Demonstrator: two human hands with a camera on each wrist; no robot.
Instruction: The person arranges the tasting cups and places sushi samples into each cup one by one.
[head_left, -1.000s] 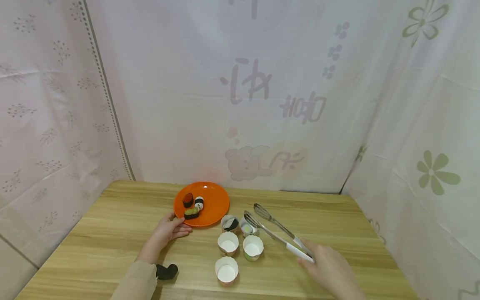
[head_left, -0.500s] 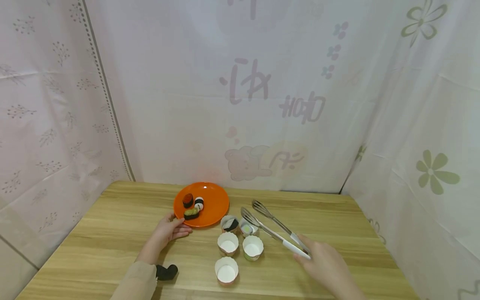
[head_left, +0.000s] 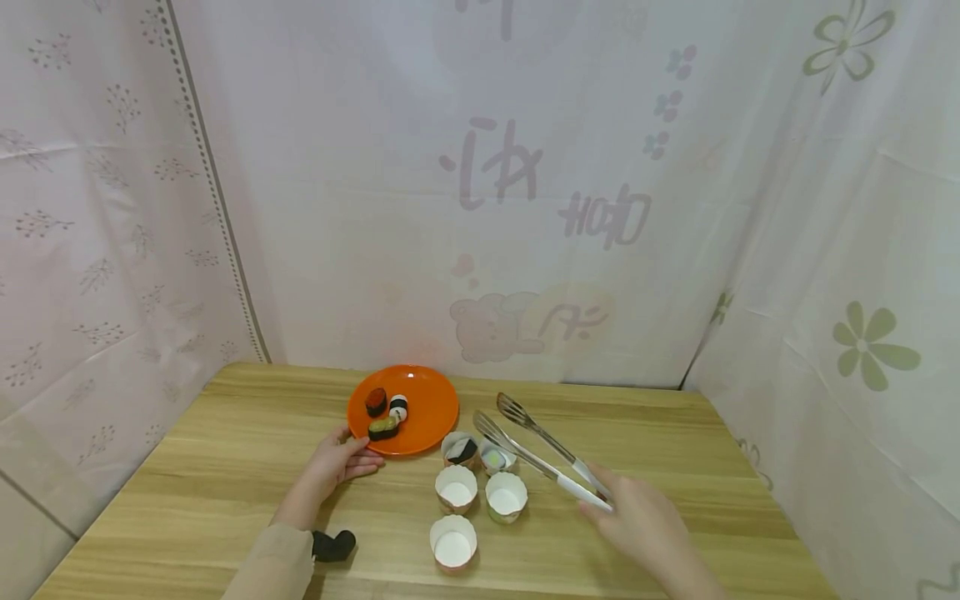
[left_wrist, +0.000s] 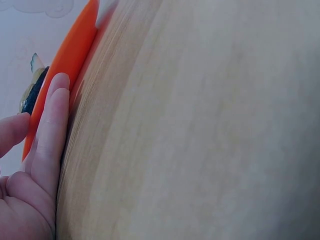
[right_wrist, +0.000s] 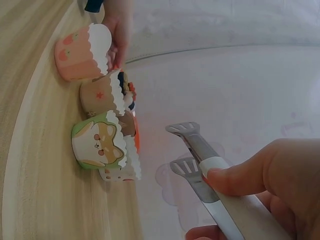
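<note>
At the rim of an orange plate [head_left: 431,408], my left hand [head_left: 337,458] grips with the thumb over the edge and the fingers along the underside [left_wrist: 50,120]. Three toy sushi pieces lie on the plate's left side: one red-topped [head_left: 377,402], one white with a black band [head_left: 398,407], one yellowish-topped [head_left: 383,428]. My right hand [head_left: 637,512] holds metal tongs [head_left: 547,450] by their white handles. The tongs' arms are spread, with nothing between the tips, above the back paper cups. One back cup [head_left: 460,450] contains a black and white piece; the other [head_left: 497,457] has something pale inside.
Three more paper baking cups stand nearer: left [head_left: 456,489], right [head_left: 506,497] and front [head_left: 453,542]. A black object [head_left: 333,546] lies beside the left sleeve. Patterned cloth [head_left: 360,208] hangs behind the wooden table [head_left: 225,467].
My right hand and the tongs have moved slightly left and away from me, lifting a little from the back cups. My left hand and the plate stay in place.
</note>
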